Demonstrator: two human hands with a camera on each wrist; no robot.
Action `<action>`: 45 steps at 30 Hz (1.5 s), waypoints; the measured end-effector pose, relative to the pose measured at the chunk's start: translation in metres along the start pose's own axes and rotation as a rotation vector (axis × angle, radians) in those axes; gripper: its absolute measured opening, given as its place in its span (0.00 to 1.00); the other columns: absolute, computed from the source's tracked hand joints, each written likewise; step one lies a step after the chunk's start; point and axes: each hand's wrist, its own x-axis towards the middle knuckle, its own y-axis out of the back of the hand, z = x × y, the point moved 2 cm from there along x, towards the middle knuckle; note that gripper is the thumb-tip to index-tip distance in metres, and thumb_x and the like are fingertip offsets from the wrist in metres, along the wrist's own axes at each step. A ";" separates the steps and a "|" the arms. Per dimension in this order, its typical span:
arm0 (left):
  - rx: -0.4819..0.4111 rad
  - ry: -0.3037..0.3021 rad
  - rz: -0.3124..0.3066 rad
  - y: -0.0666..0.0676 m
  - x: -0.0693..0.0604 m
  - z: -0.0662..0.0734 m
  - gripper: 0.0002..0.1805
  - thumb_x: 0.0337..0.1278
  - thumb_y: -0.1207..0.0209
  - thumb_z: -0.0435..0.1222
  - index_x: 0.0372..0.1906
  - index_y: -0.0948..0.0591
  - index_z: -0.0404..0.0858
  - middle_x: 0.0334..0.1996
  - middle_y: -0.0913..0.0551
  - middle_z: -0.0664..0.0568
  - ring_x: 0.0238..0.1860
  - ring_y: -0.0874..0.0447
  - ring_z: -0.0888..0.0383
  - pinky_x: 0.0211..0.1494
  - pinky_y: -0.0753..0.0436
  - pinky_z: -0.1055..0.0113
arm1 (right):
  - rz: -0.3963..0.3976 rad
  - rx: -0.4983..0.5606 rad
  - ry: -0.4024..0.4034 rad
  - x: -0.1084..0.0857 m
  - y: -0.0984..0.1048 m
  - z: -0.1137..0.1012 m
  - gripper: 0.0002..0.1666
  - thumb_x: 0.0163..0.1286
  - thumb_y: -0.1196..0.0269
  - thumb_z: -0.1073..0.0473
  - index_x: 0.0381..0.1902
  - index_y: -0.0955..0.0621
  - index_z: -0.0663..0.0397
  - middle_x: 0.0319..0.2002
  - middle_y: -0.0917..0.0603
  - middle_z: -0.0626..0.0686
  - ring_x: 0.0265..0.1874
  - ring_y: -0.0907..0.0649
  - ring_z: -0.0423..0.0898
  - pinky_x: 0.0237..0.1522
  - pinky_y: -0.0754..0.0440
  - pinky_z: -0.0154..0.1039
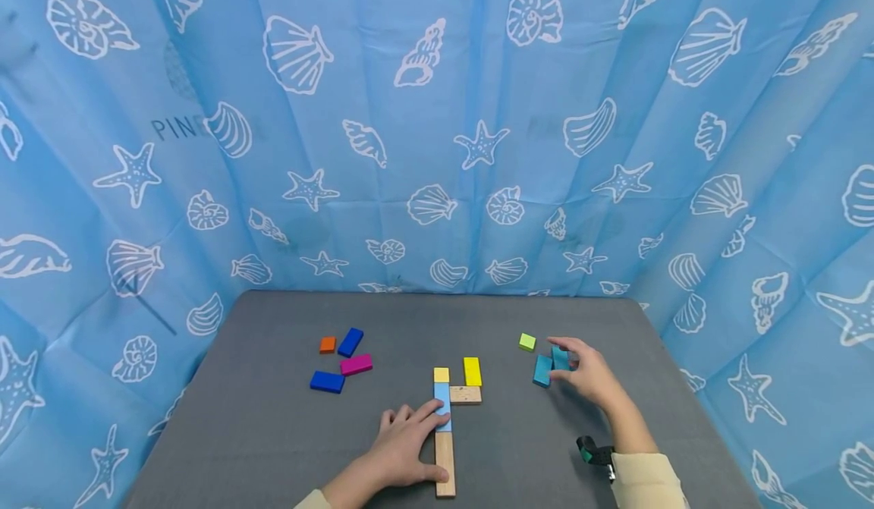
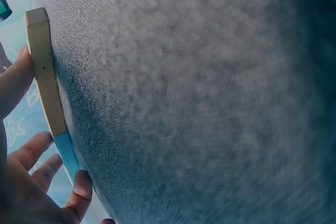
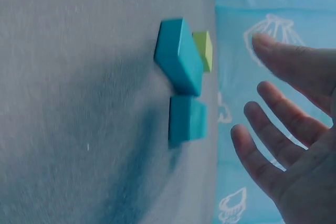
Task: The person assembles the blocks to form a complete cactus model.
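My left hand point(image 1: 401, 448) rests on a column of blocks with its fingers spread. Its fingertips touch the light blue block point(image 1: 443, 424), and its thumb lies on the long plain wooden block point(image 1: 444, 448). A pale yellow block point(image 1: 441, 375) caps the far end of that column. To its right lie a short wooden block point(image 1: 467, 395) and a yellow block point(image 1: 473, 371). Over two teal blocks, my right hand point(image 1: 592, 376) hovers with fingers apart. One teal block point(image 3: 181, 59) shows whole in the right wrist view, the other teal block point(image 3: 187, 119) beside it.
Beyond the teal blocks sits a small lime green block point(image 1: 527, 341). Left of the column are an orange block point(image 1: 328, 344), a magenta block point(image 1: 356, 365) and two dark blue blocks point(image 1: 327, 381). A blue shell-patterned curtain point(image 1: 437, 152) hangs behind the grey table point(image 1: 273, 448).
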 end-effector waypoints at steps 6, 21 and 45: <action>-0.003 0.013 -0.005 0.001 0.000 0.000 0.48 0.40 0.32 0.70 0.72 0.32 0.68 0.77 0.39 0.65 0.57 0.32 0.50 0.60 0.37 0.37 | -0.044 -0.022 -0.032 0.007 0.004 0.018 0.40 0.58 0.28 0.71 0.69 0.27 0.62 0.69 0.31 0.70 0.67 0.31 0.72 0.58 0.23 0.65; -0.007 -0.010 -0.002 0.001 0.000 -0.002 0.49 0.40 0.33 0.71 0.73 0.33 0.67 0.77 0.39 0.64 0.55 0.32 0.51 0.58 0.37 0.38 | -0.125 -0.094 -0.096 0.016 0.002 0.039 0.39 0.60 0.28 0.69 0.69 0.27 0.63 0.70 0.31 0.72 0.69 0.34 0.74 0.61 0.28 0.67; -0.019 -0.032 0.001 -0.001 0.000 -0.005 0.50 0.39 0.37 0.74 0.73 0.33 0.67 0.77 0.39 0.63 0.57 0.32 0.49 0.59 0.37 0.36 | -0.088 -0.090 -0.117 0.018 0.013 0.023 0.40 0.64 0.30 0.63 0.70 0.32 0.72 0.65 0.33 0.77 0.57 0.23 0.74 0.53 0.19 0.60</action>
